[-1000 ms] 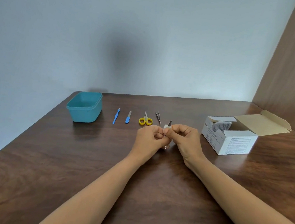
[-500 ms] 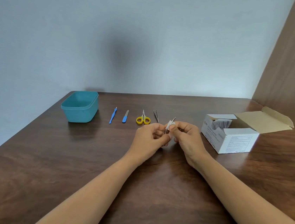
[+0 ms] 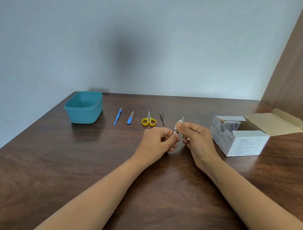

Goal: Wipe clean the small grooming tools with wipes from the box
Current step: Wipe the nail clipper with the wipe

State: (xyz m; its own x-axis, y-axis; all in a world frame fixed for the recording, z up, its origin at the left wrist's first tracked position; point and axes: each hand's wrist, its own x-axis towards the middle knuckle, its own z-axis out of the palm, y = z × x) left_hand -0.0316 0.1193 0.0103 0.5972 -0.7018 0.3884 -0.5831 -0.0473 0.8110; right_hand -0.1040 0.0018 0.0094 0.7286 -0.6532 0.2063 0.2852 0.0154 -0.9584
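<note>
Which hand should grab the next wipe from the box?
Right, probably. The right hand sits just beside the open box, on that same side, though it pinches a wipe now. The left hand grips the small metal tool and would have to cross over.

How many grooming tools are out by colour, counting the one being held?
Blue: 2, thin blue-handled pusher, short blue-handled nail file
Yellow: 1, small yellow-handled scissors
Bare metal: 2, slim metal tweezers, small held metal tool
Total: 5
</note>
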